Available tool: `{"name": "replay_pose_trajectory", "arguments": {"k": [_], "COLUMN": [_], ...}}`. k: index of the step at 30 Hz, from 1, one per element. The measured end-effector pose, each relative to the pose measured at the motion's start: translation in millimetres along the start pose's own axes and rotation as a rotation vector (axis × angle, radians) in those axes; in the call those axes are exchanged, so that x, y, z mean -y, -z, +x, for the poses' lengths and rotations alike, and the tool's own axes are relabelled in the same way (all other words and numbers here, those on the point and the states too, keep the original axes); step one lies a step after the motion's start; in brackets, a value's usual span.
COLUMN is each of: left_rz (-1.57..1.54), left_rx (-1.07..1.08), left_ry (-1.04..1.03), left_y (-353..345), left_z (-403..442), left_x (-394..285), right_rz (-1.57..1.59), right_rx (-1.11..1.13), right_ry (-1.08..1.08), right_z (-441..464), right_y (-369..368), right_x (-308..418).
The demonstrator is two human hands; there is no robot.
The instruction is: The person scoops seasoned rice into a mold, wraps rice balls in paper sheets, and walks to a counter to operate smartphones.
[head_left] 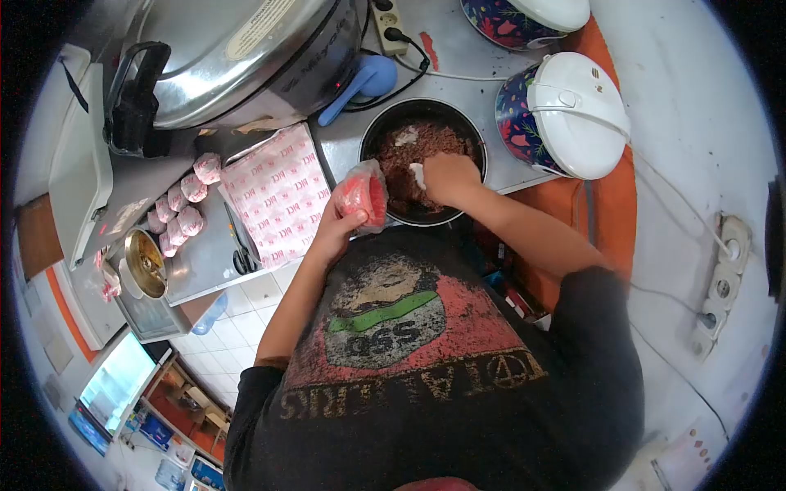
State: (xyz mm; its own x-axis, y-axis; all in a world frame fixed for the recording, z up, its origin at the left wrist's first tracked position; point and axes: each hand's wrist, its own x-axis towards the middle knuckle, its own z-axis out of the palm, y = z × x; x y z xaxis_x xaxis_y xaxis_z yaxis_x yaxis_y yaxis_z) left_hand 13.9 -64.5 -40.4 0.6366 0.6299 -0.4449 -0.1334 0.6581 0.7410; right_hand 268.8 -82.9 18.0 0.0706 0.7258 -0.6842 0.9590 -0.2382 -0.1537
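My left hand [332, 227] is closed around a small clear plastic bag [360, 195] with pinkish-red showing on it, held at the pan's left rim. What is inside the bag is hard to make out. My right hand [454, 178] reaches over the dark round pan [366, 135] with its fingers curled round a white spoon [418, 174], partly hidden by the hand. Brown shredded food [438, 141] fills much of the pan, and a pale clump [405, 136] lies on it. Left of the pan is a stack of printed wrapping paper [278, 192].
Wrapped round parcels [190, 219] sit beyond the paper, near scissors [242, 250] and a metal bowl [146, 262]. A large metal cooker [270, 74], a blue scoop [360, 86] and a power strip [388, 24] stand behind. Two patterned rice cookers [520, 114] are at right, with cords trailing.
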Motion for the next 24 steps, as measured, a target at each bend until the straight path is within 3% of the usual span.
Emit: {"name": "replay_pose_trajectory", "arguments": {"k": [7,11,15,17,20,24], "left_rz": [0.121,0.068,0.000,-0.013,-0.027,-0.051], "left_rx": [-0.019,-0.020,0.000,0.012,0.020,0.006], "left_ry": [-0.023,-0.012,-0.010,-0.027,-0.040,-0.017], "left_y": [0.0,2.8,-1.3,-1.8,-1.2,-8.2], "left_z": [-4.0,-4.6,-4.6,-3.0,-4.3,-5.2], "left_x": [-0.6,1.1,-3.9,-3.6,-2.8,-9.2], "right_rz": [0.378,0.359,0.176,0.036,0.022,0.140], "right_rx": [0.082,0.044,-0.011,0.154,0.149,0.098], "right_ry": [-0.005,-0.112,-0.038,0.099,0.167,0.055], "right_z": [5.3,-22.7,-36.1,-46.8,-42.0,-21.3], "right_y": [-39.1,-18.0,18.0,35.8,4.0,-7.9], "right_x": [-13.8,-27.5,-35.2,-27.5,3.5,4.8]}}
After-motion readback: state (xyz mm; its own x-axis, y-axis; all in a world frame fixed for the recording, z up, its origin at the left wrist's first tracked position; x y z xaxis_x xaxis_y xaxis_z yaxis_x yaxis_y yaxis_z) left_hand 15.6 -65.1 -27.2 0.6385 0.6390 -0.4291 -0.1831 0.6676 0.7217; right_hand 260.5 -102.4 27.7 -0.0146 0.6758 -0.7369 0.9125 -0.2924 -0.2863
